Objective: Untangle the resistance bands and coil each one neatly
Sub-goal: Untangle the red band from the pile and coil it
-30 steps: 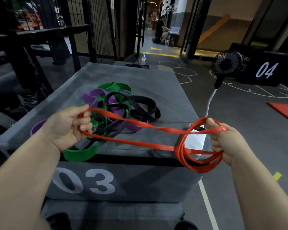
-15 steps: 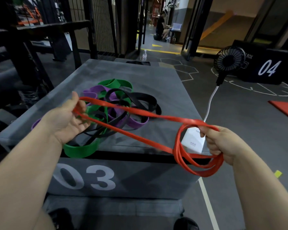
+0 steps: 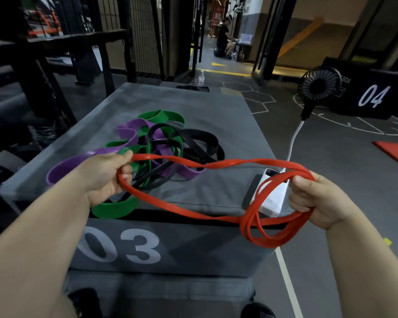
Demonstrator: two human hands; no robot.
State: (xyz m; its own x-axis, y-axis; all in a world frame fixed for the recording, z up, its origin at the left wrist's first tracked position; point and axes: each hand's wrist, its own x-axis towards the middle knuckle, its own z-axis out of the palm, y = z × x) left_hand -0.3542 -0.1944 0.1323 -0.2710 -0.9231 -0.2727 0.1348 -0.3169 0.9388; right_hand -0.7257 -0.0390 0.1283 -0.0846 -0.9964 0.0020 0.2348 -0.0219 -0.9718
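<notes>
A red resistance band [image 3: 175,206] stretches between my two hands above the front of a grey box [image 3: 216,125] marked 03. My left hand [image 3: 106,175] grips one end of it, fingers curled round the loop. My right hand [image 3: 315,200] holds several coiled turns of the same band at the box's front right corner. Behind the red band, a tangle lies on the box top: a green band [image 3: 115,208], a purple band [image 3: 62,168] and a black band [image 3: 200,141], wound through each other.
A white power bank [image 3: 274,200] sits on the box's front right corner, with a white cable [image 3: 294,138] running up to a black fan [image 3: 319,86]. A black box marked 04 [image 3: 375,97] stands on the floor at right. Dark racks line the left side. A person sits far back.
My left hand has closed round the red band's end and moved slightly nearer. The free stretch of band now sags lower between my hands. The coil stays in my right hand.
</notes>
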